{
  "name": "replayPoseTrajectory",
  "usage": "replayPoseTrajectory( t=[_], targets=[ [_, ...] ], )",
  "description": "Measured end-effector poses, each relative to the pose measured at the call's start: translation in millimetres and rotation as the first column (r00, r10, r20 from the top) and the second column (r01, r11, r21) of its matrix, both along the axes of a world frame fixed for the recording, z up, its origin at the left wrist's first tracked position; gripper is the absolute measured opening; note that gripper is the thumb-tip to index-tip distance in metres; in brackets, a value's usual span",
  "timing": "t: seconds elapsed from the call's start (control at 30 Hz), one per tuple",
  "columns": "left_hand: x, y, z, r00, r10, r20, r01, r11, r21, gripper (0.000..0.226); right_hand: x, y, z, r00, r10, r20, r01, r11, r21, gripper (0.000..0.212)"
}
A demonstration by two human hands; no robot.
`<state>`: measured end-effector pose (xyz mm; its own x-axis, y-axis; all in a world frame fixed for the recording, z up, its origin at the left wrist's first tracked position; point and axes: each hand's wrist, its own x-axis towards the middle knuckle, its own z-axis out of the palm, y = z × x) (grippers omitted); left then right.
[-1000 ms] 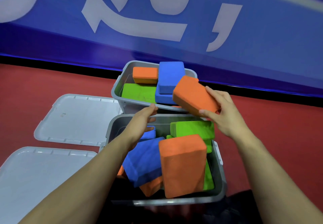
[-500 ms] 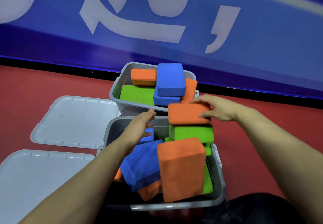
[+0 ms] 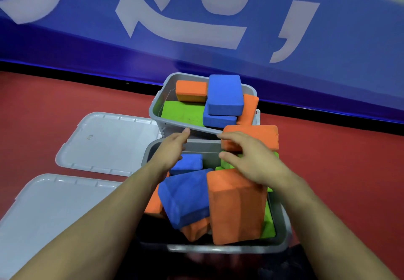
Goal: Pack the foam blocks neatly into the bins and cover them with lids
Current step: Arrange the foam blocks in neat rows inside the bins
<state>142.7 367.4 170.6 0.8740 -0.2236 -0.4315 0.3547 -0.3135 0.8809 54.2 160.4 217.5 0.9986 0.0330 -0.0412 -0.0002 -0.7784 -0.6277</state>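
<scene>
We have just brought the orange block (image 3: 253,136) down from mid-air: a second ago our right hand (image 3: 251,161) held it tilted above the far bin (image 3: 157,104), and now it lies flat on the green block (image 3: 227,162) at the far right corner of the near bin (image 3: 282,242). The right hand has slid off the top and rests with loosely spread fingers against the block's near edge and the green one beneath; whether it still grips anything we cannot tell. Our left hand (image 3: 172,148) stays over the near bin's back wall, fingers stretched flat and holding nothing. So one more block sits in the near bin, but the load is far from neat: a large orange block (image 3: 236,205) and a blue block (image 3: 185,196) lean at angles and rise above the rim, so the two lids (image 3: 105,142) on the floor to the left would not close yet. Our forearms hide the bin's left side and its floor, and the lower edge is blurred.
</scene>
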Motion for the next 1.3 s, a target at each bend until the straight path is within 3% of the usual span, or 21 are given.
replayPoseTrajectory(
  t=[0.13,0.3,0.4,0.6,0.67,0.8,0.9,1.2,1.3],
  targets=[
    [8,26,-16,0.997,0.076,-0.014,-0.075,0.994,0.082,0.062,-6,57,-20,0.991,0.107,-0.086,-0.097,0.990,0.106,0.050],
    [1,52,-20,0.987,0.094,-0.134,-0.071,0.983,0.170,0.036,-6,100,-63,0.965,0.071,-0.251,-0.024,0.982,0.187,0.056],
    [-1,69,-32,0.966,0.122,-0.228,-0.075,0.976,0.204,0.047,-1,116,-77,0.959,0.029,-0.281,0.032,0.977,0.209,0.058],
    [-5,72,-35,0.941,-0.010,-0.337,0.082,0.976,0.200,0.053,0,134,-113,0.924,-0.003,-0.383,0.104,0.964,0.245,0.064],
    [-5,70,-36,0.934,-0.051,-0.354,0.123,0.975,0.184,0.054,-1,138,-126,0.916,0.004,-0.401,0.087,0.974,0.207,0.064],
    [-2,71,-43,0.937,-0.087,-0.337,0.150,0.974,0.167,0.059,-1,141,-142,0.843,0.158,-0.514,-0.171,0.985,0.022,0.049],
    [-1,75,-45,0.947,-0.059,-0.316,0.113,0.981,0.155,0.059,-4,141,-149,0.801,0.178,-0.572,-0.275,0.958,-0.087,0.052],
    [2,81,-46,0.958,-0.024,-0.285,0.067,0.988,0.141,0.058,-14,148,-144,0.904,0.013,-0.427,-0.233,0.854,-0.466,0.085],
    [1,81,-43,0.960,-0.018,-0.278,0.055,0.991,0.125,0.059,-6,144,-133,0.928,-0.063,-0.367,-0.122,0.880,-0.460,0.081]
  ],
)
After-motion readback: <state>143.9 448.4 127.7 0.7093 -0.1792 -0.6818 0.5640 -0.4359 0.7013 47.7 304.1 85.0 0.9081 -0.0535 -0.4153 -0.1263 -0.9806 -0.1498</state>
